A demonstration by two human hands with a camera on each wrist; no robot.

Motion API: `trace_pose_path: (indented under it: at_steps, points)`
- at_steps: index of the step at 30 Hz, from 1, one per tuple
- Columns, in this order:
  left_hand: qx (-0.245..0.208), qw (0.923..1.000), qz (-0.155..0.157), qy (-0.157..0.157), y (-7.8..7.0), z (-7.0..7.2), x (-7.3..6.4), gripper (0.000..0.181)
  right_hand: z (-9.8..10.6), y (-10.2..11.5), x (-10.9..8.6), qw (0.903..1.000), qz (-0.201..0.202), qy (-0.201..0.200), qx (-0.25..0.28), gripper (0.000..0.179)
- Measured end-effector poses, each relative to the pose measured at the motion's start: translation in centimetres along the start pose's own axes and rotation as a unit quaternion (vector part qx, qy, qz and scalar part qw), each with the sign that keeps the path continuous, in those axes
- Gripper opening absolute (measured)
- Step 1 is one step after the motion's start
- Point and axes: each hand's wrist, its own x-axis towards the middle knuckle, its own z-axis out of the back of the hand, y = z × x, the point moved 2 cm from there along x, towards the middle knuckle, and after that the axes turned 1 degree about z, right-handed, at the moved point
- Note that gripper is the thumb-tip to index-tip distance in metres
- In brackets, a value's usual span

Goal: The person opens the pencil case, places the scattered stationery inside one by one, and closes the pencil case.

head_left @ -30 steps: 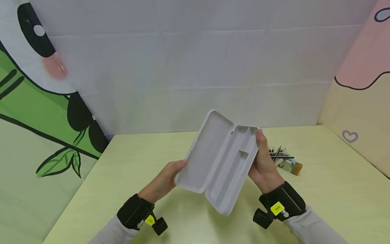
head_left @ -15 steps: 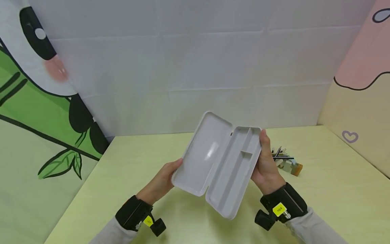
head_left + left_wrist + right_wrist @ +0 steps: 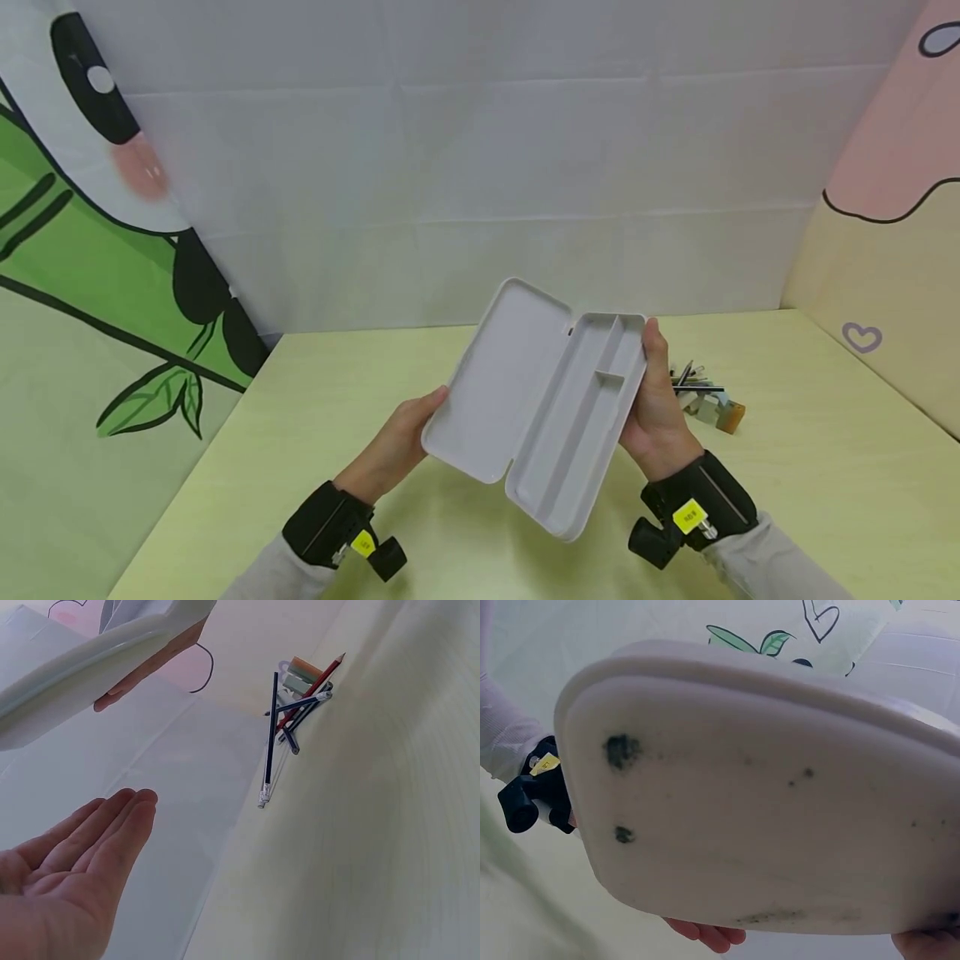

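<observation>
An unfolded white pencil case (image 3: 502,383) is held above the table in the head view, lid left, compartment half right. No contents show in its compartments. My right hand (image 3: 660,417) grips the right edge, its thumb along the side and its fingers behind. My left hand (image 3: 393,442) has its thumb at the lid's lower left edge. In the left wrist view, the left hand's fingers (image 3: 112,840) are straight and apart from the case; its thumb does not show there. Dark smudges mark the underside of the case (image 3: 727,802) in the right wrist view.
A small pile of pencils (image 3: 272,735) and other small items, one with an orange end (image 3: 730,416), lies on the pale table (image 3: 360,375) to the right. A light cloth wall (image 3: 450,167) stands behind, with printed side panels.
The case has shifted slightly down, with its two halves spread a little wider. Both hands have moved slightly apart with it. A glare on the lid came and went.
</observation>
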Motion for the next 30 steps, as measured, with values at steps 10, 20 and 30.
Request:
trace_pose_path:
  at_steps: [10,20,30]
  points:
    - [-0.049,0.9936,-0.028,-0.098,-1.0,-1.0,-0.1,0.06,-0.6,-0.2,0.2,0.9985,-0.012,-0.053,0.0,0.064]
    - [-0.101,0.9918,-0.059,-0.052,-0.8,-2.5,-0.6,0.057,-0.7,0.2,0.2,0.9937,0.027,-0.108,0.013,0.073]
    - [-0.09,0.9922,-0.064,-0.056,-0.5,-3.2,-0.4,0.049,-0.7,0.2,0.0,0.9918,0.025,-0.117,0.046,0.072]
